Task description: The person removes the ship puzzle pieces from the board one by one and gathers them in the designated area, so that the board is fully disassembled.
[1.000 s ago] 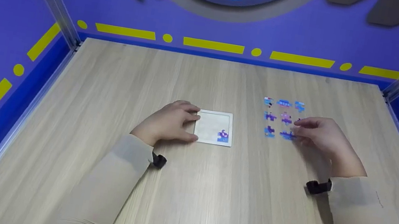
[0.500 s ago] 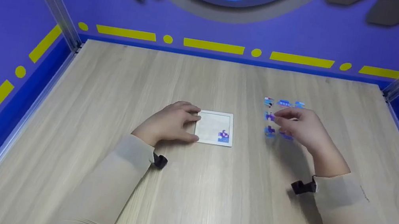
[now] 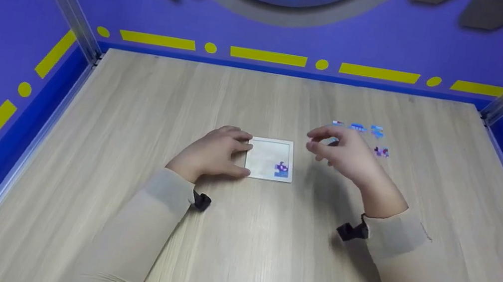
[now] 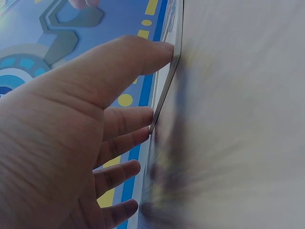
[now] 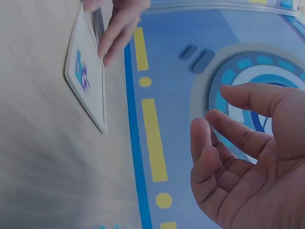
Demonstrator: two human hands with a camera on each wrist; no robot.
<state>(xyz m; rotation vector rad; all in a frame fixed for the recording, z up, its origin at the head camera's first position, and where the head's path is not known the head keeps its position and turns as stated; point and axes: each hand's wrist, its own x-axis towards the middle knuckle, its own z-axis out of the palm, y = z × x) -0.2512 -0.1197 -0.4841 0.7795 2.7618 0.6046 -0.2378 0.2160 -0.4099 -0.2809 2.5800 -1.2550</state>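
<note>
A white puzzle tray (image 3: 272,140) lies flat on the wooden table, with one purple and blue jigsaw piece (image 3: 282,169) in its lower right corner. Along the tray's left side, my left hand (image 3: 211,155) rests its thumb and two fingertips on the rim, fingers fairly straight. Just right of the tray, above the table, is my right hand (image 3: 345,153). Its thumb (image 5: 243,94) and index finger (image 5: 238,131) stand apart in the right wrist view, with nothing visible between them; the other fingers bend loosely. That hand hides some of the loose pieces.
Loose jigsaw pieces (image 3: 357,127) lie in a top row beyond my right hand. Another loose piece (image 3: 382,152) shows to the right of its wrist. Blue and purple walls (image 3: 268,37) border the table (image 3: 234,249) at the back and both sides.
My right hand has moved left from over the right side of the loose pieces to near the tray's right edge. The left hand has stayed on the tray.
</note>
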